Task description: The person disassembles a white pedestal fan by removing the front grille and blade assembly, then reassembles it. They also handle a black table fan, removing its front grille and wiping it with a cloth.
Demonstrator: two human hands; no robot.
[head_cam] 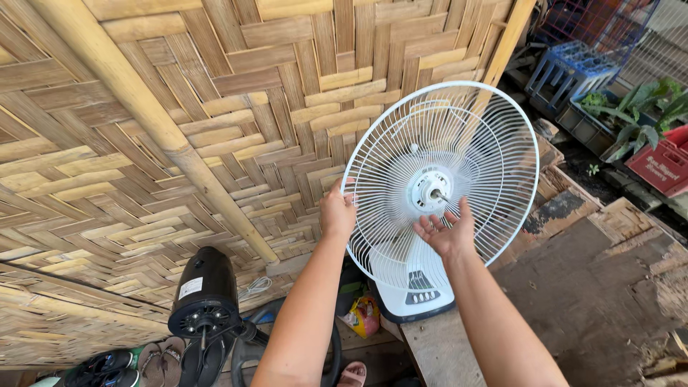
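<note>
Two hands [390, 222] at white fan grille [494, 143]; left fingers hidden behind rim.

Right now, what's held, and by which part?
Left hand grips the white fan grille at its left rim. Right hand is open, palm up, under the motor shaft, holding nothing.

Fan base [419, 297] partly behind the forearms, red crate [665, 163] (right edge) cut off.
</note>
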